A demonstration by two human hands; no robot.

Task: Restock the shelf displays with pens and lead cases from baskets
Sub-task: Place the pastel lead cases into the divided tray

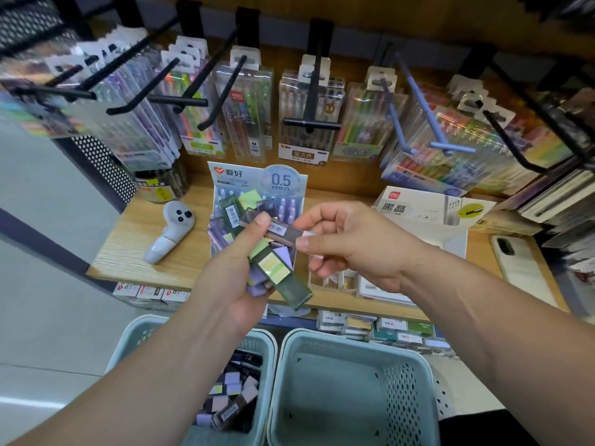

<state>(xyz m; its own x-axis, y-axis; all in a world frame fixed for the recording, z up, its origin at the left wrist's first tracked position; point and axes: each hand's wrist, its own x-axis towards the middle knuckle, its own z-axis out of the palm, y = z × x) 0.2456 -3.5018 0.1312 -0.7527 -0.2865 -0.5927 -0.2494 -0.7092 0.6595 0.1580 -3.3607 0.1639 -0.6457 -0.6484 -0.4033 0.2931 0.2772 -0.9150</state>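
Over the front edge of the shelf point(128, 252), about midway along it, both hands meet above the baskets. The left hand point(231, 284) is wrapped round a bundle of lead cases point(280, 278), green and purple ones fanned out of its fist, with the long green case pointing down and to the right. The right hand point(351, 249) pinches the brown lead case point(280, 231) at its right end between thumb and forefinger. The left thumb rests against its other end, so the case bridges the two hands. Its long axis runs nearly level, tilted slightly down toward the right hand.

The display box point(257, 178) marked 0.5 mm stands just behind the hands, toward the back of the shelf and a little to the left of the right hand. Several cases already lie loosely in it. The right hand has the pinch on the case, so the likely move is for it to draw the case free and carry it forward and slightly left, turning it upright to fit the box.

Below, the left basket point(141, 329) holds more cases. The right basket point(322, 339) shows only its bare bottom.
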